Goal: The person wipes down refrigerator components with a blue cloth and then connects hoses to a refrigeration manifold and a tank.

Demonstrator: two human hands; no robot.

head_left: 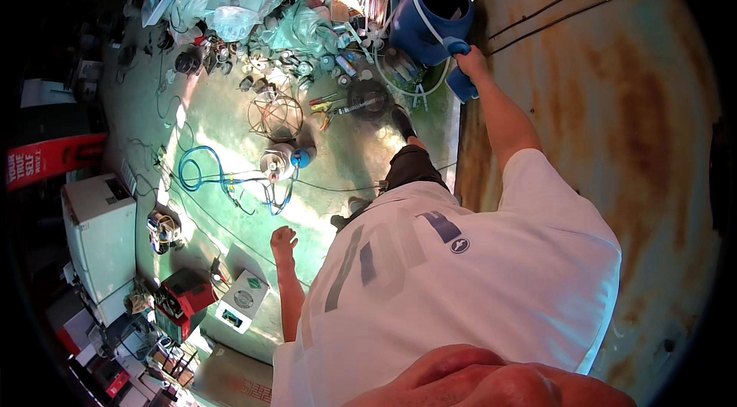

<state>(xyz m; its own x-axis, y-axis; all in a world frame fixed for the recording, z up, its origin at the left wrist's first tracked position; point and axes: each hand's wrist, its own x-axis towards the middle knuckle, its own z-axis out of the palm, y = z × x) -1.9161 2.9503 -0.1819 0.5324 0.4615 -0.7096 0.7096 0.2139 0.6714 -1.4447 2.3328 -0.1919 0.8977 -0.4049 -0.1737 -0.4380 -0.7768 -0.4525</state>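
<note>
Barrel (430,19), blue plastic, round and open-topped, stood against the rusty corrugated metal wall (614,61), and everything else placed off it. Right hand (470,63) was stretched out to the barrel's near side, fingers wrapped tight around a small blue plastic jug (461,83) by its handle, jug touching the barrel's outer wall. White flexible hose (418,0) looped over the barrel rim and trailed down to the floor just beside it. Left hand (283,239) hung well away from the barrel, curled into a loose fist, holding nothing, touching nothing. White T-shirt (461,284) filled the lower frame, with a black shoe (403,121) planted on the floor near the barrel's base.

Green-tinted concrete floor (230,230) was smooth and cluttered. Near the barrel: pliers with coloured grips (326,107) and a dark round disc part (368,96). Further out: a round wire fan guard (275,117), then a small metal pump motor with blue cap (282,160), and a coiled blue cable (196,171). Crumpled clear plastic sheeting (230,8) was heaped beyond the barrel. Farthest from the barrel: a white boxy cabinet (96,234), a red boxy machine (188,292) and a small white box with round vent (242,301).
</note>
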